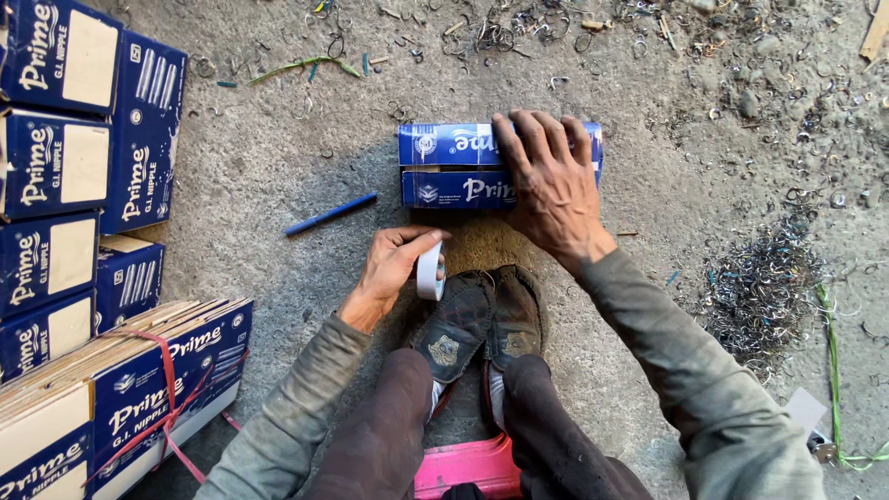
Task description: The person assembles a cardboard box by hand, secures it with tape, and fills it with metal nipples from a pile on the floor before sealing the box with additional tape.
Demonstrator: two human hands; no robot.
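Head view shows the right hand point(548, 185) pressed flat, fingers spread, on the blue cardboard box point(454, 167), which lies on the concrete floor point(278, 157) just beyond the shoes point(482, 319). Near the box's front edge, the left hand point(394, 264) pinches a white tape roll point(431, 270). The box looks stiff yet crushable, probably best gripped at its ends.

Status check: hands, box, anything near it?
Left hand grips tape roll. Right hand flat on blue box. Blue pen lies left, apart.
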